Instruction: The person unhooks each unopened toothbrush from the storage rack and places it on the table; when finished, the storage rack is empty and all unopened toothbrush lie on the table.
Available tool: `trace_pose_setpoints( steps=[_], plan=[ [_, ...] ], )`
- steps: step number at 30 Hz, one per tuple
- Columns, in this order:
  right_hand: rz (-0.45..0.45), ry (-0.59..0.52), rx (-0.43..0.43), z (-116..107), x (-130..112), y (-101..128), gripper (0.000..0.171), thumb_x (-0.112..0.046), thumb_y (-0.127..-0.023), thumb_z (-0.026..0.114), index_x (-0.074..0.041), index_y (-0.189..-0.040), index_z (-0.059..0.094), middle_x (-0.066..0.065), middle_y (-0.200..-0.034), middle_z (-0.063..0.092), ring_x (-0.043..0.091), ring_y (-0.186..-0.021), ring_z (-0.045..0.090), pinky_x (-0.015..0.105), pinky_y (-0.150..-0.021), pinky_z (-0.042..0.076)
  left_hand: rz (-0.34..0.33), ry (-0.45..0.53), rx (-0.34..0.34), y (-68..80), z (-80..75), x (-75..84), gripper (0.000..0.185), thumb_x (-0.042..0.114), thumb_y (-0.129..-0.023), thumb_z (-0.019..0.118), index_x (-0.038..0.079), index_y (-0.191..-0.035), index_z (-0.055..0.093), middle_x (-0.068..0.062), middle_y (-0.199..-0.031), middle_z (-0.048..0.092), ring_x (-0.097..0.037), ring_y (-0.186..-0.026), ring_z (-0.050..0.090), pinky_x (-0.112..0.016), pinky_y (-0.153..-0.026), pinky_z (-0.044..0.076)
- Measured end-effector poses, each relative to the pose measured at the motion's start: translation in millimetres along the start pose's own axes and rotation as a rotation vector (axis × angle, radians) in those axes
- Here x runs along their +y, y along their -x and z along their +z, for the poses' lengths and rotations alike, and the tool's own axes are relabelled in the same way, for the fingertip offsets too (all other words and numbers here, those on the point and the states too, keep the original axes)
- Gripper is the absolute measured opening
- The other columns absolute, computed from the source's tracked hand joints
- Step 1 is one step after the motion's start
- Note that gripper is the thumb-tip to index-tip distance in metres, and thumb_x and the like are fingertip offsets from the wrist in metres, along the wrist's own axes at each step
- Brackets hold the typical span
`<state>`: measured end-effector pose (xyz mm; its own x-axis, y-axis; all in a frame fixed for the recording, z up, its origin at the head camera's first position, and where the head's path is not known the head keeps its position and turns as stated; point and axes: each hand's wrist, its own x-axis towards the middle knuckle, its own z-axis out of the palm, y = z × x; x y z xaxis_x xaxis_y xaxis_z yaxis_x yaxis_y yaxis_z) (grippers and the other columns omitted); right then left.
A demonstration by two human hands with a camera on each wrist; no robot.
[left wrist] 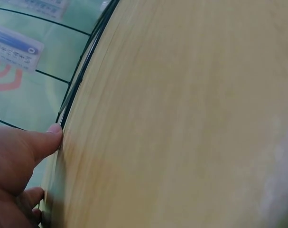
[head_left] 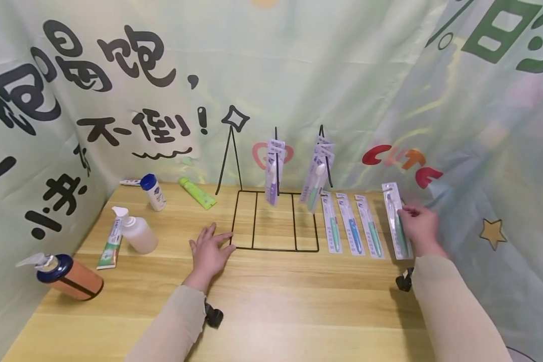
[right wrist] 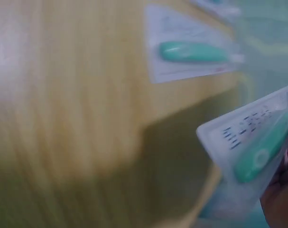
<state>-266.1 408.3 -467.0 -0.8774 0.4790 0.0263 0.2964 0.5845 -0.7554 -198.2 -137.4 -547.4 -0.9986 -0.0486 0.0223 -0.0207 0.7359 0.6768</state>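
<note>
My right hand pinches the edge of a packaged toothbrush with a green handle, tilted above the table's right side. The same toothbrush shows close up in the right wrist view. My left hand lies with fingers spread at the front left corner of a black wire rack, its thumb touching the wire. From the rack's hooks hang a purple packaged toothbrush and a green packaged toothbrush, with more packs behind.
Right of the rack lie three packaged toothbrushes: green, blue and green. On the left stand an orange pump bottle, a white pump bottle and a blue-capped container, near a toothpaste tube and a green tube.
</note>
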Motion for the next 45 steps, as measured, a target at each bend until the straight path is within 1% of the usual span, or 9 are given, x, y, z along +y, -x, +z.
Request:
trace_pose_setpoints(
  steps=[6,12,17,21,24,29,34,39,45],
  plan=[
    [0.141,0.04,-0.13,15.4,20.4,-11.5,0.048,-0.026,-0.109,0.053,0.006,-0.144,0.059,0.03,-0.144,0.056,0.041,-0.122,0.054,0.054,-0.102,0.049,-0.004,-0.007,-0.004,-1.4,0.7,0.9,0.041,0.031,-0.098,0.077,0.016,-0.136,0.073,-0.022,-0.172,0.026,-0.049,-0.158,0.015,-0.076,-0.119,-0.01],
    [0.22,0.053,-0.175,23.0,19.6,-11.7,0.049,-0.026,-0.112,0.05,0.004,-0.15,0.053,0.029,-0.144,0.055,0.04,-0.117,0.06,0.055,-0.105,0.052,-0.01,-0.011,-0.009,-2.8,0.7,0.3,0.042,0.032,-0.098,0.077,0.016,-0.137,0.073,-0.021,-0.172,0.025,-0.048,-0.159,0.014,-0.075,-0.12,-0.011],
    [0.206,0.117,-0.185,23.4,16.1,-12.5,0.053,-0.029,-0.11,0.052,0.007,-0.148,0.051,0.032,-0.142,0.054,0.043,-0.118,0.058,0.059,-0.107,0.05,-0.007,-0.009,-0.01,-2.8,0.3,-0.3,0.042,0.032,-0.098,0.076,0.015,-0.137,0.073,-0.022,-0.172,0.025,-0.048,-0.159,0.014,-0.076,-0.12,-0.01],
    [0.08,0.168,-0.148,25.5,5.5,-9.1,0.053,-0.03,-0.108,0.051,0.009,-0.145,0.055,0.032,-0.139,0.056,0.045,-0.119,0.055,0.06,-0.103,0.049,-0.007,-0.009,-0.008,-2.9,0.9,-0.4,0.041,0.031,-0.098,0.077,0.015,-0.136,0.073,-0.021,-0.172,0.026,-0.048,-0.159,0.014,-0.076,-0.12,-0.01],
    [-0.105,0.122,-0.069,35.9,-14.0,8.0,0.045,-0.024,-0.107,0.052,0.007,-0.135,0.065,0.029,-0.124,0.065,0.037,-0.104,0.06,0.045,-0.086,0.052,-0.005,-0.008,-0.004,-3.0,1.4,-0.6,0.041,0.031,-0.097,0.078,0.015,-0.135,0.074,-0.022,-0.172,0.026,-0.049,-0.158,0.015,-0.076,-0.119,-0.01],
    [-0.454,-0.149,0.017,70.6,-60.4,60.3,0.018,-0.003,-0.101,0.064,0.007,-0.109,0.077,0.023,-0.094,0.074,0.007,-0.076,0.06,0.014,-0.066,0.047,-0.001,-0.004,0.001,-2.5,1.5,-1.9,0.041,0.031,-0.097,0.078,0.015,-0.135,0.074,-0.021,-0.172,0.027,-0.048,-0.158,0.015,-0.076,-0.119,-0.01],
    [-0.67,-0.424,-0.08,109.5,-108.3,114.1,0.01,0.009,-0.094,0.071,0.009,-0.103,0.076,0.025,-0.091,0.076,0.003,-0.074,0.067,0.012,-0.065,0.055,0.005,-0.006,0.007,-2.3,1.5,-2.1,0.041,0.031,-0.097,0.078,0.015,-0.135,0.074,-0.022,-0.172,0.027,-0.049,-0.158,0.016,-0.077,-0.119,-0.009],
    [-0.751,-0.477,-0.125,139.0,-154.7,145.6,0.015,0.006,-0.093,0.076,0.007,-0.109,0.076,0.021,-0.102,0.077,0.027,-0.086,0.075,0.018,-0.076,0.06,0.0,0.001,0.001,-1.5,1.2,-2.4,0.041,0.031,-0.098,0.077,0.014,-0.135,0.073,-0.022,-0.172,0.026,-0.049,-0.158,0.015,-0.076,-0.119,-0.01],
    [-0.666,-0.547,-0.065,163.5,-197.1,149.4,0.022,0.004,-0.096,0.073,0.008,-0.117,0.072,0.022,-0.109,0.074,0.036,-0.099,0.072,0.038,-0.088,0.062,0.008,-0.001,0.004,-2.5,2.0,-2.9,0.042,0.032,-0.097,0.077,0.015,-0.136,0.073,-0.022,-0.172,0.026,-0.049,-0.158,0.015,-0.076,-0.119,-0.01]
  ],
)
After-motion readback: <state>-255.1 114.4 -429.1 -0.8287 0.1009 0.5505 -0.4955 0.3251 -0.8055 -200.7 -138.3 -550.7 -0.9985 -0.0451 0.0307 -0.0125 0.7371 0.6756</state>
